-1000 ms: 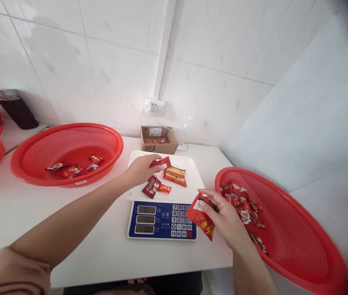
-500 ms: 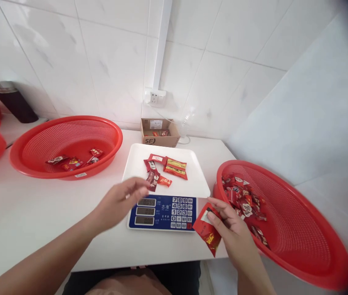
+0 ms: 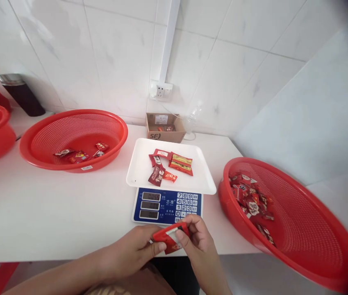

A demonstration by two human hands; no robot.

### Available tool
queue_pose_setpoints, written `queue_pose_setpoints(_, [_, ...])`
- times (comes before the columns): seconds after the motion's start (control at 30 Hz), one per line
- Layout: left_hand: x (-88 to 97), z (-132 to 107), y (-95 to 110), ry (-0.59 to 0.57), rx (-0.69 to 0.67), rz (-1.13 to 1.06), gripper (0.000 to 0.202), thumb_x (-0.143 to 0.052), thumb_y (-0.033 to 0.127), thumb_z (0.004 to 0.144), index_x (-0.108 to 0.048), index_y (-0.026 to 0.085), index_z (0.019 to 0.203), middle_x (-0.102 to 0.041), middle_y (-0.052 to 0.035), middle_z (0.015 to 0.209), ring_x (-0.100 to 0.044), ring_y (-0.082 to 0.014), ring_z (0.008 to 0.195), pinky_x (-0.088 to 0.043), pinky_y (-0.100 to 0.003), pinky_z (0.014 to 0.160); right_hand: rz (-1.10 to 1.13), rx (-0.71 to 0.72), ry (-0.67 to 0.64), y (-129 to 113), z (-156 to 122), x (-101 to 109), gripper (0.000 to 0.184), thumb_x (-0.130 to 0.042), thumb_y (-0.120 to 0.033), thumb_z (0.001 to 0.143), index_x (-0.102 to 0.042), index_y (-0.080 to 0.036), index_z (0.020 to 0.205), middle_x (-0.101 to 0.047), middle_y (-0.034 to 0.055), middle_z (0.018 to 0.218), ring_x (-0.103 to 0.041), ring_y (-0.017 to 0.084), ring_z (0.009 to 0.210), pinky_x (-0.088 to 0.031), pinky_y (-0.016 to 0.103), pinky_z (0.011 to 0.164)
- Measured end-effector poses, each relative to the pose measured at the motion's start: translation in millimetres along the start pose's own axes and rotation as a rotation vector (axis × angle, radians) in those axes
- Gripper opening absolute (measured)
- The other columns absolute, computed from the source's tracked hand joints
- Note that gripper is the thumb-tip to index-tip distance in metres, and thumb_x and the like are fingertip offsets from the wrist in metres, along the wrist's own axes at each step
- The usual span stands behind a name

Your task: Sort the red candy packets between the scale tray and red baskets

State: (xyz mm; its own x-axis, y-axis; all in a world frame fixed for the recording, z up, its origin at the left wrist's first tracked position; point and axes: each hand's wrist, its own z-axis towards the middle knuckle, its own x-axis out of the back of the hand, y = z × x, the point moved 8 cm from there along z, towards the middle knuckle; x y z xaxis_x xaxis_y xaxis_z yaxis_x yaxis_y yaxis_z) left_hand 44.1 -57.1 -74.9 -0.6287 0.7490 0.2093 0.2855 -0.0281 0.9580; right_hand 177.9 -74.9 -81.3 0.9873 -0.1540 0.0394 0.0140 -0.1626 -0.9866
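Head view: glossy flat red packet [image 3: 169, 239], pinched two-handed

Left hand [image 3: 132, 249] and right hand [image 3: 201, 248]: thumbs and fingers closed on its opposite sides, near the front edge of the white counter [image 3: 69, 213]. Beyond: blue-panelled scale [image 3: 170, 202], smooth white plastic tray [image 3: 143, 162], crinkled red-and-yellow sachet [image 3: 181, 164] upon it.

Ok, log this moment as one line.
Left hand: holding red packet | Right hand: holding same packet | Scale tray: small packets on it | Right basket: more packets inside
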Motion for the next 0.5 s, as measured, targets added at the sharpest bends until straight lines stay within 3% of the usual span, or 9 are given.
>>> queue_pose_setpoints(0.17, [0.8, -0.5, 2.8, -0.024, -0.017, -0.083, 0.036, -0.039, 0.043, 0.093, -0.063, 0.018, 0.101, -0.066, -0.0049, 0.096, -0.058, -0.0187, 0.085, -0.047, -0.029, 0.078, -0.084, -0.044, -0.142, -0.6, -2.0, -4.6, 0.035, -0.064, -0.041, 0.076, -0.058, -0.022, 0.106, -0.069, 0.0051, 0.094, -0.064, 0.021, 0.085, -0.051, 0.033, 0.077])
queue_pose_setpoints(0.27, [0.8, -1.2, 8.1, -0.039, -0.032, -0.135, 0.037, -0.038, 0.043, 0.093, -0.064, 0.019, 0.099, -0.067, -0.0042, 0.097, -0.059, -0.0192, 0.088, -0.047, -0.029, 0.081, -0.202, -0.025, -0.271, -6.0, -4.3, -12.6, 0.032, -0.059, -0.044, 0.080, -0.065, -0.021, 0.102, -0.071, 0.0063, 0.098, -0.064, 0.024, 0.090, -0.050, 0.033, 0.079])
queue_pose_setpoints(0.37, [2.7, -3.1, 17.1, -0.063, -0.084, -0.087, 0.034, -0.040, 0.042, 0.092, -0.065, 0.020, 0.100, -0.068, -0.0036, 0.099, -0.060, -0.0203, 0.091, -0.047, -0.030, 0.083, -0.225, 0.005, -0.286, -11.2, -4.7, -12.3, 0.035, -0.059, -0.049, 0.080, -0.069, -0.021, 0.099, -0.072, 0.0060, 0.095, -0.066, 0.025, 0.088, -0.050, 0.034, 0.078])
queue_pose_setpoints(0.43, [14.1, -3.1, 20.7, -0.014, -0.091, -0.004, 0.033, -0.040, 0.042, 0.092, -0.065, 0.021, 0.099, -0.069, -0.0035, 0.097, -0.061, -0.0202, 0.089, -0.048, -0.029, 0.081, -0.157, -0.015, -0.243, -11.9, -3.6, -6.7, 0.039, -0.060, -0.052, 0.077, -0.069, -0.020, 0.098, -0.073, 0.0062, 0.093, -0.066, 0.026, 0.087, -0.051, 0.035, 0.077])
queue_pose_setpoints(0.5, [40.9, -0.9, 23.5, 0.147, -0.070, 0.074, 0.032, -0.038, 0.039, 0.093, -0.064, 0.022, 0.099, -0.070, -0.0035, 0.097, -0.062, -0.0196, 0.088, -0.049, -0.029, 0.080, -0.069, -0.054, -0.169, -11.5, -2.0, 2.2, 0.042, -0.062, -0.054, 0.074, -0.069, -0.019, 0.097, -0.073, 0.0071, 0.092, -0.066, 0.028, 0.088, -0.051, 0.036, 0.077])
